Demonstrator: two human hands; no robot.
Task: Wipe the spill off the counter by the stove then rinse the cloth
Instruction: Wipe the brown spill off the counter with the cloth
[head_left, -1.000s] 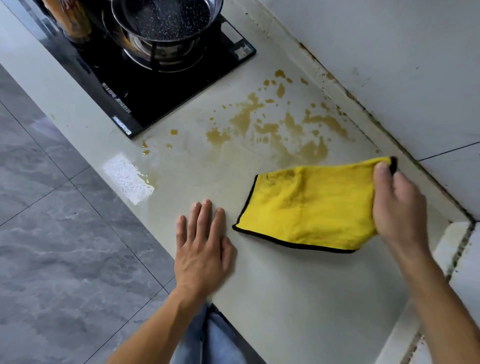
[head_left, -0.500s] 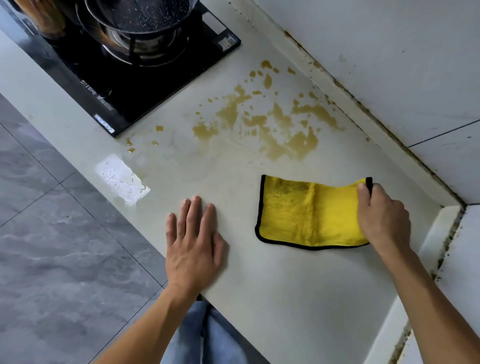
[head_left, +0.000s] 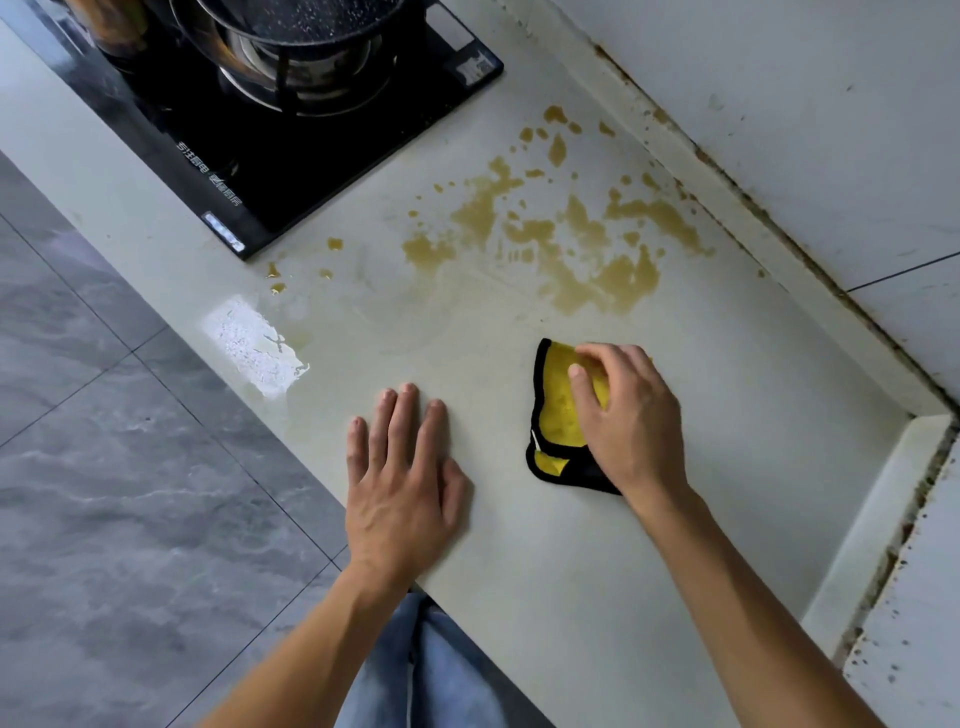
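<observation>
A brown spill spreads in blotches and drops over the pale counter, just right of the black stove. Nearer me lies a yellow cloth with a black edge, folded into a small wad. My right hand sits on top of it with curled fingers gripping the fabric and covers its right half. My left hand lies flat on the counter near the front edge, fingers straight, holding nothing.
A dark speckled pan stands on the stove's burner. A tiled wall with a stained raised ledge runs along the counter's far side and turns at the right corner. Grey floor tiles lie left of the counter edge.
The cloth lay spread out with my right hand at its right corner; now it is folded over into a small wad under that hand. My left hand has stayed flat in place.
</observation>
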